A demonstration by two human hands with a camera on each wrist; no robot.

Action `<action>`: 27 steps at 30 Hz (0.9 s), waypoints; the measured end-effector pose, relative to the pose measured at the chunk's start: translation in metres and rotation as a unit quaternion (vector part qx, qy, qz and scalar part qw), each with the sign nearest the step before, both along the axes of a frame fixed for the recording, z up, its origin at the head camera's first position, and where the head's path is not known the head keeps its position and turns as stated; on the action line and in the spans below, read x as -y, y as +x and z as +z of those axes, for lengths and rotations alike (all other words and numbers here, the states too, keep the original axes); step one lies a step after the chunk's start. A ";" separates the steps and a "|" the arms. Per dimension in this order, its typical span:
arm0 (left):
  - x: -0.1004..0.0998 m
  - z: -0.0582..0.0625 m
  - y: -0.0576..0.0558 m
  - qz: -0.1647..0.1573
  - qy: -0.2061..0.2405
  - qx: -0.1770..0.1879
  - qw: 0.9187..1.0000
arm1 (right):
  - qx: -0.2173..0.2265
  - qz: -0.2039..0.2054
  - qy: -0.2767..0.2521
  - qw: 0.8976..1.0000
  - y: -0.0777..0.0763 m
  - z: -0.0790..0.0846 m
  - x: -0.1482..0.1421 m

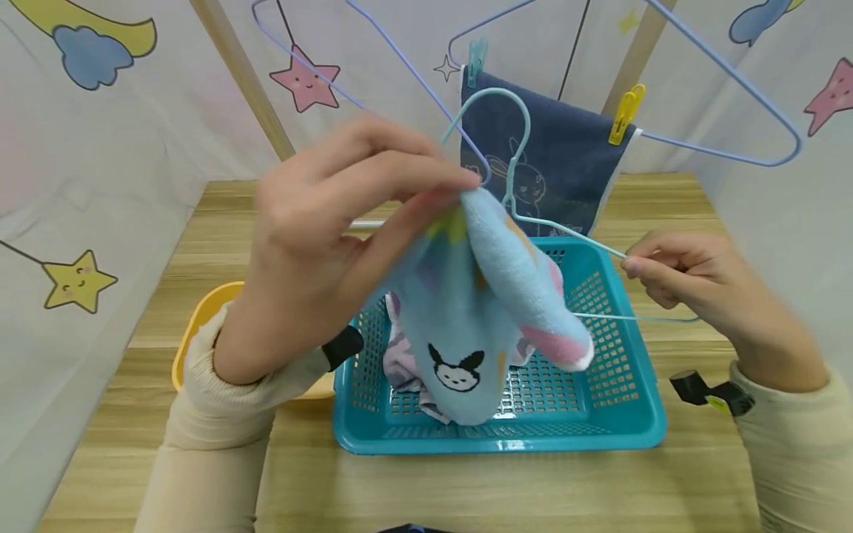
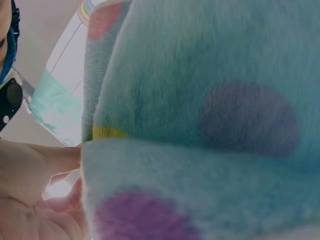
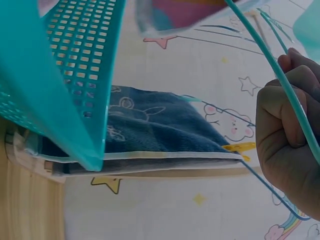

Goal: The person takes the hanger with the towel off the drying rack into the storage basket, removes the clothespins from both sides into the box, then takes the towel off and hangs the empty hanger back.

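Note:
My left hand (image 1: pixel 346 215) pinches the top edge of a light blue towel (image 1: pixel 460 318) between thumb and fingertips. The towel hangs in folds, with colored dots and a black-eared cartoon face low on its front. A pale green wire hanger (image 1: pixel 566 229) is in my right hand (image 1: pixel 693 277), gripped at its right shoulder. Its hook points up, and its lower bar runs leftward to the towel, which covers the rest. In the left wrist view, the towel (image 2: pixel 210 115) fills most of the picture beside the palm. The right wrist view shows curled fingers (image 3: pixel 292 125) at the hanger wire.
Below the towel sits a teal basket (image 1: pixel 500 444) containing a pinkish-white patterned cloth (image 1: pixel 403 363). A yellow container (image 1: pixel 200 326) is partly behind my left forearm. At the back, a dark blue towel (image 1: pixel 573 126) hangs from a blue hanger by a yellow clothespin (image 1: pixel 626 115) and a teal clothespin (image 1: pixel 476 63).

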State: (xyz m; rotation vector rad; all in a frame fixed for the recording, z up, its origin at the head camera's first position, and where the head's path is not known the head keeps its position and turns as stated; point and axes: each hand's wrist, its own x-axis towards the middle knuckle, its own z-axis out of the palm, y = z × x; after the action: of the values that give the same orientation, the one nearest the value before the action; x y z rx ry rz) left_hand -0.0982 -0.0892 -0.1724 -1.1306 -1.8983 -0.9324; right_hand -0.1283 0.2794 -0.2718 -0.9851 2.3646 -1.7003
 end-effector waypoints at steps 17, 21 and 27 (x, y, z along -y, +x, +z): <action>0.005 0.018 0.010 -0.122 0.101 0.060 0.986 | 0.000 0.006 0.003 1.000 -0.012 -0.024 -0.010; 0.002 0.017 0.009 -0.095 0.065 0.049 0.992 | 0.019 0.009 -0.039 0.999 -0.012 -0.022 -0.012; -0.007 0.006 0.002 -0.072 0.023 0.036 0.996 | 0.012 0.011 -0.089 0.996 -0.012 -0.016 -0.013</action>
State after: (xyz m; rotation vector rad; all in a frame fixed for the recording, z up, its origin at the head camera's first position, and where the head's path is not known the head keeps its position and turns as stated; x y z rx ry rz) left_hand -0.0963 -0.0827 -0.1660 -1.2340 -1.8618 -1.1041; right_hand -0.1401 0.2928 -0.2882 -1.0045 2.2110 -1.9295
